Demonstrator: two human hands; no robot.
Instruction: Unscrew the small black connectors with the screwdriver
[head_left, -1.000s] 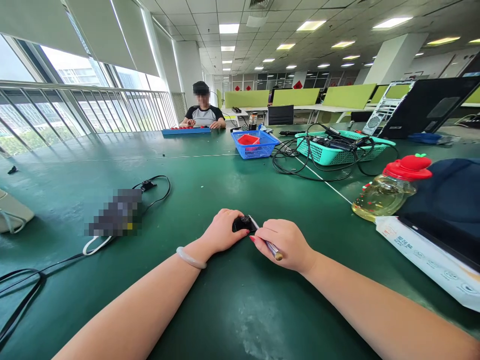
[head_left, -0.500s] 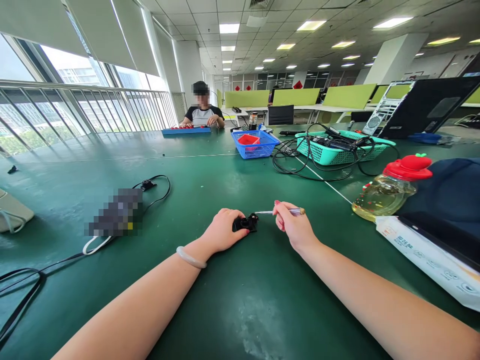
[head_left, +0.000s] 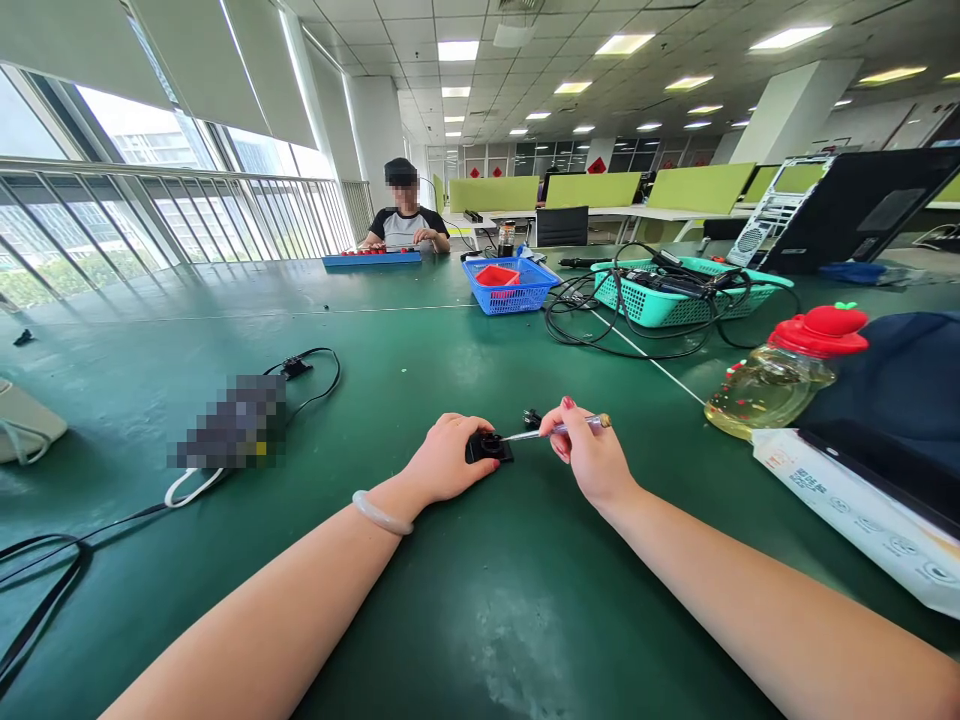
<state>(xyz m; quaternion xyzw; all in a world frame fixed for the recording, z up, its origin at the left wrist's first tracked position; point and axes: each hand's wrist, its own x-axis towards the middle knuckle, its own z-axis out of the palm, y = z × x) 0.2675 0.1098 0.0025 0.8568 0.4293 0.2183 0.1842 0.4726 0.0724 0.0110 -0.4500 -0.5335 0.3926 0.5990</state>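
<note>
My left hand (head_left: 448, 457) is closed around a small black part (head_left: 499, 452), holding it down on the green tabletop. What exactly the part is I cannot make out, and my fingers hide its left side. In my right hand (head_left: 589, 450) is a screwdriver (head_left: 523, 436) with a thin metal shaft and a gold-coloured handle end. It points left, its tip at the top of the black part. Just beyond the shaft, a small loose black piece (head_left: 532, 417) lies on the table, close to my right fingers.
A dark device with a cable (head_left: 298, 367) lies to the left. Right stand a red-lidded bottle (head_left: 772, 392) and a white packet (head_left: 840, 500). Farther back are a blue basket (head_left: 517, 298), a teal basket (head_left: 652, 312) with cables, and a seated person (head_left: 409, 222) by a blue tray (head_left: 371, 260).
The small black piece on top of the part has come away and now lies on the table to the right. The screwdriver tip has moved left and down onto the part.
</note>
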